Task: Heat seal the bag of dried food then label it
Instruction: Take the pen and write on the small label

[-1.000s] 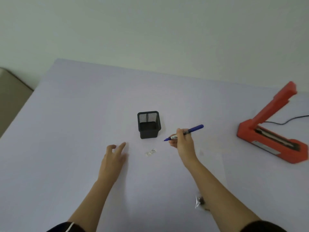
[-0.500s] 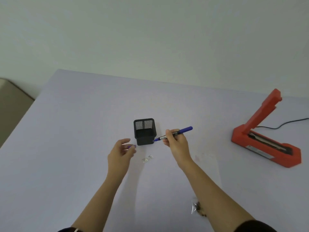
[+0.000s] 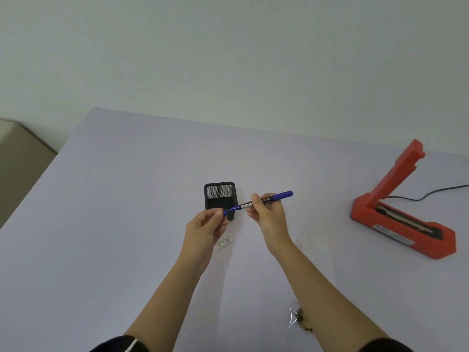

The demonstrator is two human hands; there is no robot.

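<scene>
My right hand [image 3: 267,212] grips a blue marker pen [image 3: 258,202] by its middle, held level above the table. My left hand [image 3: 205,226] pinches the pen's left end, where its cap is, between thumb and fingertips. A small white label [image 3: 225,242] with writing lies flat on the table just below the hands. A clear bag of dried food [image 3: 297,320] lies near the front edge, mostly hidden under my right forearm. The red heat sealer [image 3: 396,219] stands at the right with its arm raised.
A black mesh pen holder [image 3: 219,196] stands right behind my hands. The sealer's black cable [image 3: 431,193] runs off to the right edge. A pale lilac table [image 3: 114,212] reaches a white wall; a beige surface [image 3: 17,158] lies beyond its left edge.
My left hand rose from the table and came right to the pen's tip end. My right hand shifted the pen left toward it.
</scene>
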